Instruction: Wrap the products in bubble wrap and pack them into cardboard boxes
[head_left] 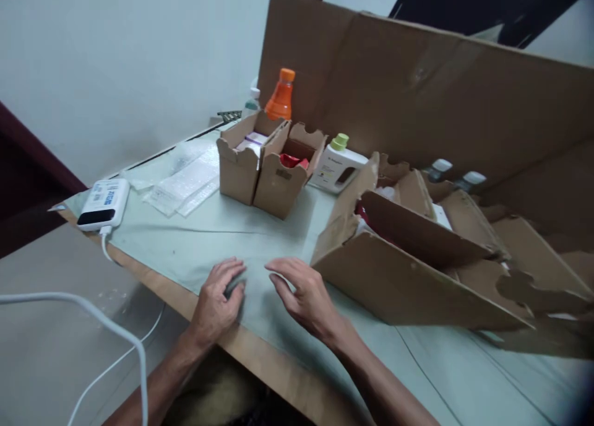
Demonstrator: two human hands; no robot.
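My left hand [219,296] rests at the table's front edge, fingers apart from the thumb and nothing between them. Facing it, my right hand [299,290] hovers over or touches the pale green cloth [204,246]; it is also open and holds nothing. A gap separates the two hands. Closest to my right hand is a large cardboard box [394,283] with dividers and several things inside, partly hidden. Beyond the hands stand two small cardboard bins, a left bin [236,175] with a white and purple pack and a right bin [278,187] with something red.
A white power bank [104,203] with a cable lies at the left corner. Bubble wrap [185,181] lies behind it. An orange bottle [281,98] and a white bottle with a green cap [336,166] stand before a tall cardboard panel [417,98].
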